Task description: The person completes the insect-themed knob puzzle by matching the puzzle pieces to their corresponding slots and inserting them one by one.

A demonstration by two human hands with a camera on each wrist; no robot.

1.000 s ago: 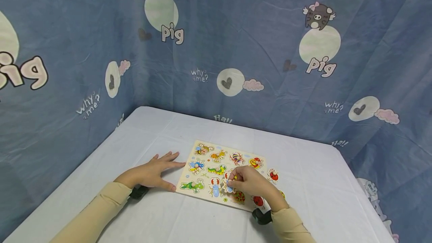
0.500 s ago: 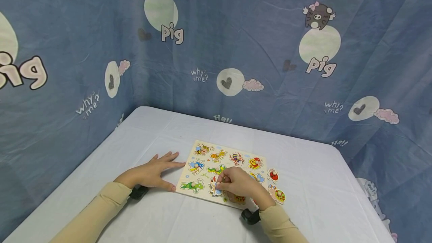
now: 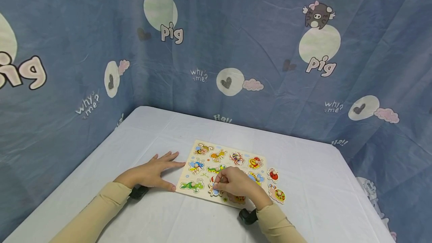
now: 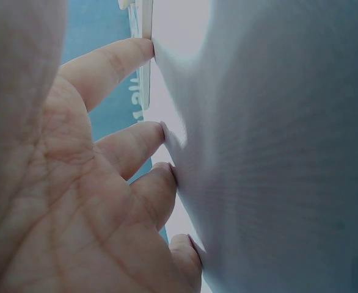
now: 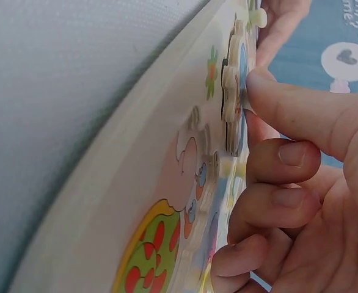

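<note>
My right hand pinches a stag beetle puzzle piece with thumb and forefinger, over the lower middle of a wooden insect puzzle board. In the right wrist view the piece's scalloped wooden edge stands proud of the board, and the other fingers curl below the thumb. My left hand lies spread on the table, forefinger and thumb tips at the board's left edge. A green grasshopper piece and a caterpillar piece sit in the board close by. The right hand and forearm hide the board's lower right.
A red ladybug piece and a snail piece lie on the white-covered table, right of the board. A recess with a snail picture shows in the right wrist view. Blue printed cloth hangs behind the table.
My right hand has moved left across the board with the stag beetle piece and lowered it over the beetle picture; it shifts only slightly in the last half second. The left hand stays still.
</note>
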